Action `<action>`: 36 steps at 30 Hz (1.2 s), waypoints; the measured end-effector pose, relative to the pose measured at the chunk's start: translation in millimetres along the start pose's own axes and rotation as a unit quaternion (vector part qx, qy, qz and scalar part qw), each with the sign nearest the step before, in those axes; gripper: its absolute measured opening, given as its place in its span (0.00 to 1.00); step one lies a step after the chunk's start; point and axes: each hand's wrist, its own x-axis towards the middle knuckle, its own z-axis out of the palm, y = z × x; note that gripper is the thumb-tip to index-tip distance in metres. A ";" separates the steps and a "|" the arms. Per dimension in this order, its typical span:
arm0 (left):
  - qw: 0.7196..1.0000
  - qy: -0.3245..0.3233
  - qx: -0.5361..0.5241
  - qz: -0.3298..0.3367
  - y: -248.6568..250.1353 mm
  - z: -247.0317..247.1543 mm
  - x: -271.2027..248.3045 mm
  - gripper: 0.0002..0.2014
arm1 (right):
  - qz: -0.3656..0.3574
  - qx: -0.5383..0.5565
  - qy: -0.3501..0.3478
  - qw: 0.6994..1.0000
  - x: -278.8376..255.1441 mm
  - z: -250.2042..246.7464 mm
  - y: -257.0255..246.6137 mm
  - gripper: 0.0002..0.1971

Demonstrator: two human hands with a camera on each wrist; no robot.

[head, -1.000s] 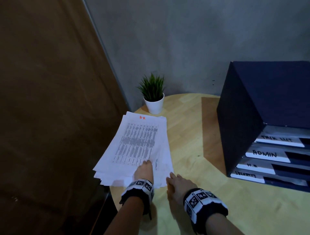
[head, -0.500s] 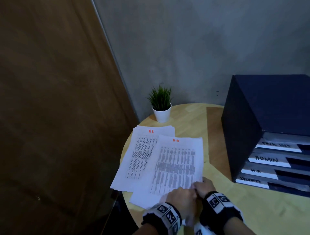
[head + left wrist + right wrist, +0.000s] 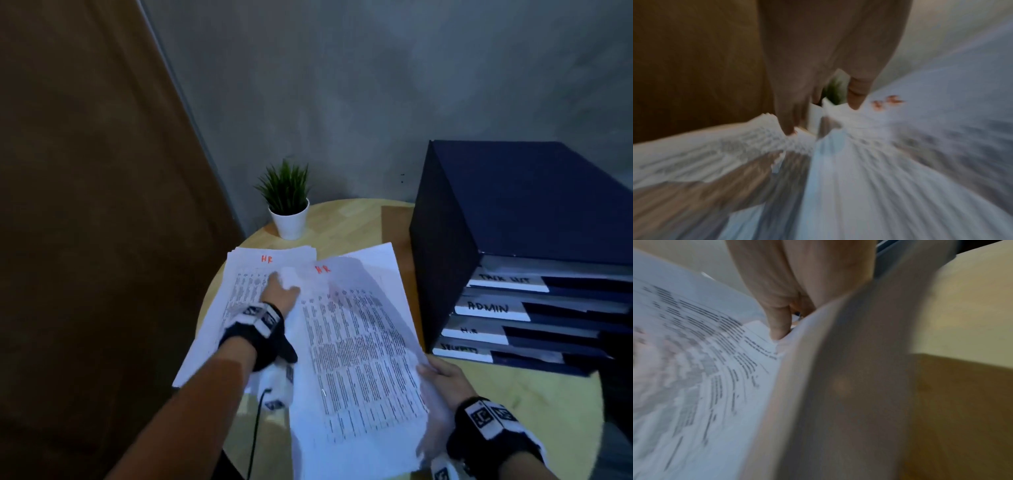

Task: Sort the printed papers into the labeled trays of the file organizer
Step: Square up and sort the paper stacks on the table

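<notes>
A stack of printed papers marked "HR" in red lies on the left of the round wooden table. One printed sheet, also marked "HR", is raised off the table beside it. My right hand grips its right edge, thumb on top. My left hand reaches over the stack to the sheet's far left corner, which curls over the fingers. That corner sits between thumb and fingers in the blurred left wrist view. The dark blue file organizer stands to the right, its trays labeled TASK LIST, ADMIN, H.R and SECURITY.
A small green plant in a white pot stands at the table's far edge behind the stack. A brown panel runs along the left and a grey wall stands behind. Bare tabletop lies in front of the organizer.
The top HR sheet slid right off the stack and now hangs lifted. My left hand moved forward to its far corner, and my right hand shifted to its right edge.
</notes>
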 end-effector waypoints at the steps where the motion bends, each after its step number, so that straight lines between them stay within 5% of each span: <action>1: 1.000 0.004 -0.012 -0.010 7.3 -3.6 5.7 0.40 | 0.010 0.017 -0.010 1.000 -0.6 -2.4 -0.9 0.09; 6: 1.000 0.021 -0.022 0.007 29.1 -6.9 26.0 0.26 | 0.033 0.043 0.004 0.999 6.0 -1.4 -9.9 0.11; 9: 0.994 0.043 -0.096 0.034 15.0 -0.4 49.6 0.33 | 0.037 0.042 0.024 0.998 4.1 -1.0 -15.1 0.12; 12: 0.981 0.004 -0.181 0.077 41.4 0.5 16.9 0.10 | 0.007 0.030 0.025 0.999 -4.1 -3.6 -25.4 0.14; 16: 0.960 -0.061 -0.230 0.150 67.2 -6.5 -12.9 0.06 | -0.056 0.056 0.009 0.997 -19.0 -3.7 -44.3 0.23; 22: 0.939 -0.081 -0.251 0.221 93.4 -32.9 -54.5 0.10 | -0.111 0.076 0.004 0.991 -43.5 -7.9 -79.9 0.39; 30: 0.918 -0.113 -0.245 0.290 119.9 -68.7 -99.5 0.17 | -0.180 0.050 -0.028 0.982 -99.7 -6.2 -127.4 0.21; 36: 0.907 -0.133 -0.277 0.288 122.7 -85.3 -115.0 0.27 | -0.185 0.053 -0.102 0.976 -127.6 7.3 -120.0 0.20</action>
